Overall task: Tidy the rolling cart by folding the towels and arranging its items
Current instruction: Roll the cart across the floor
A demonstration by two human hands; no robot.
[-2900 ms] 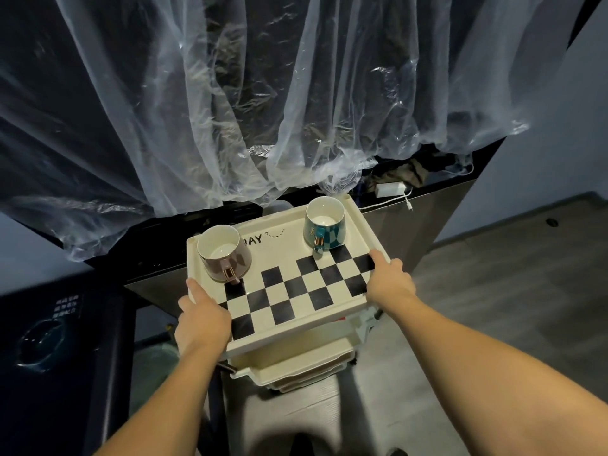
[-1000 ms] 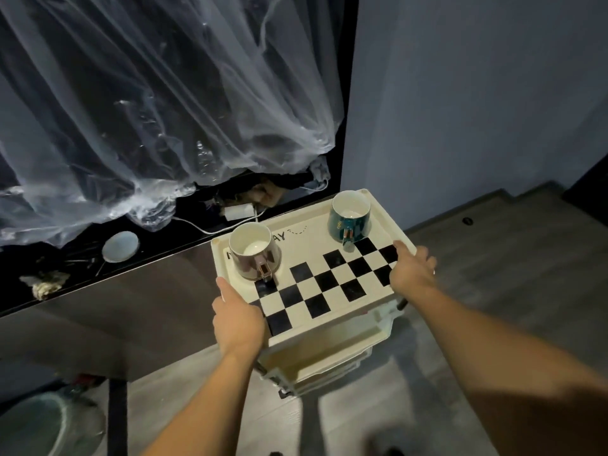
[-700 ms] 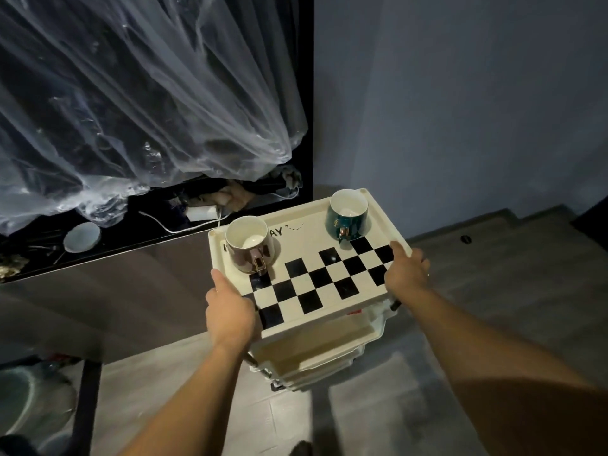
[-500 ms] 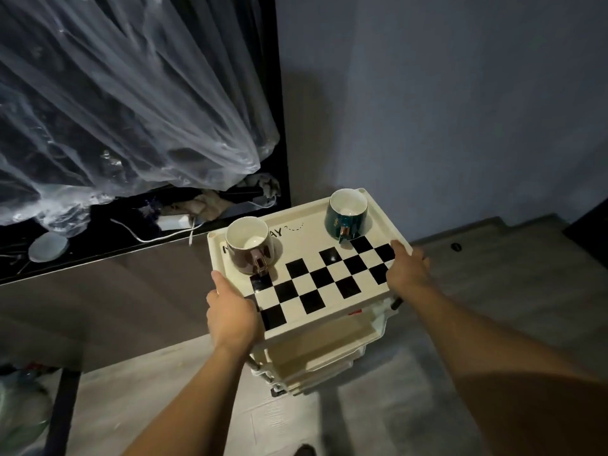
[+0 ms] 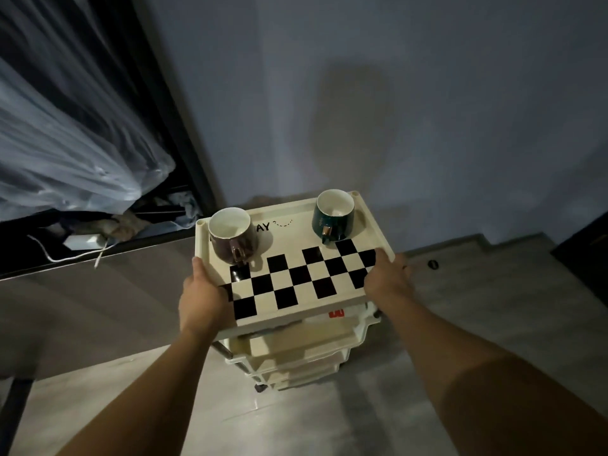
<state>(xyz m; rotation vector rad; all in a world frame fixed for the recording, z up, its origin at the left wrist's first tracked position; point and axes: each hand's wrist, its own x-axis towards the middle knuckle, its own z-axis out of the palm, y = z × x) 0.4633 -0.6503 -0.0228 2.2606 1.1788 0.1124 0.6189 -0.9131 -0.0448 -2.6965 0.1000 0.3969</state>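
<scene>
The cream rolling cart [image 5: 297, 352] stands on the floor in front of me, with a checkered black-and-cream top tray [image 5: 296, 232]. A dark purple mug [image 5: 234, 236] sits at the tray's far left, a dark green mug [image 5: 334, 214] at its far right. My left hand [image 5: 200, 296] grips the tray's left near edge. My right hand [image 5: 386, 279] grips the right near edge. Lower cream tiers show below the tray; their contents are mostly hidden. No towel is visible.
A grey wall [image 5: 394, 93] rises just behind the cart. On the left, clear plastic sheeting [image 5: 65, 133] hangs over a dark shelf holding a white adapter and cable [image 5: 82, 241]. A low grey panel [image 5: 92, 297] runs below it. Grey floor [image 5: 493, 307] spreads to the right.
The cart, held by both hands, has rolled to the right past the plastic-covered shelf and now stands close to the grey wall. The mugs have kept their places.
</scene>
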